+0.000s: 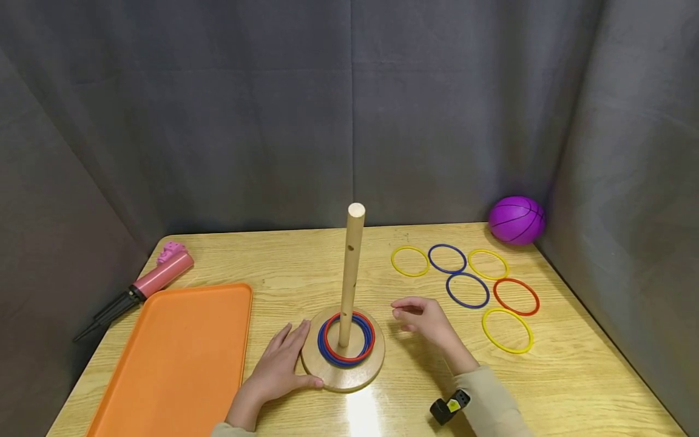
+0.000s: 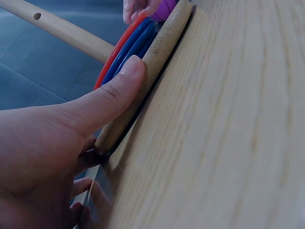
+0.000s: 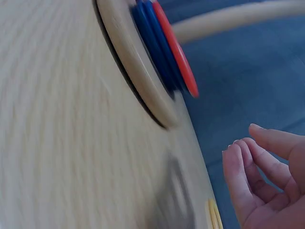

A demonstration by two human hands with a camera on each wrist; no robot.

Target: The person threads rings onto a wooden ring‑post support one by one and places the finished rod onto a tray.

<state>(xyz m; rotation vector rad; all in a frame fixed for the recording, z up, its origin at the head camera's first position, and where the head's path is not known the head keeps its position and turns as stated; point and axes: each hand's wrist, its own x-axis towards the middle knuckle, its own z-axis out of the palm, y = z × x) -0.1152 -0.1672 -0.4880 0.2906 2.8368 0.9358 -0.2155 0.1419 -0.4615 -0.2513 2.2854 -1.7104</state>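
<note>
A wooden ring-toss stand with a tall post [image 1: 351, 273] and a round base [image 1: 344, 381] stands upright in the head view. Round the foot of the post, a red ring [image 1: 326, 340] lies on top of blue rings [image 1: 321, 349]. My left hand [image 1: 277, 367] rests against the base's left edge, thumb [image 2: 116, 88] at the front and fingers extended toward the back. To the right of the base my right hand [image 1: 428, 321] hovers over the table with loosely bent fingers [image 3: 236, 174] and holds nothing.
Yellow rings [image 1: 409, 275], blue rings [image 1: 468, 304] and a red ring [image 1: 516, 312] lie at the right. A purple ball [image 1: 516, 220] sits at the back right corner. At left are an orange tray [image 1: 180, 358], a pink hand pump [image 1: 164, 273] and a small pink object [image 1: 171, 250].
</note>
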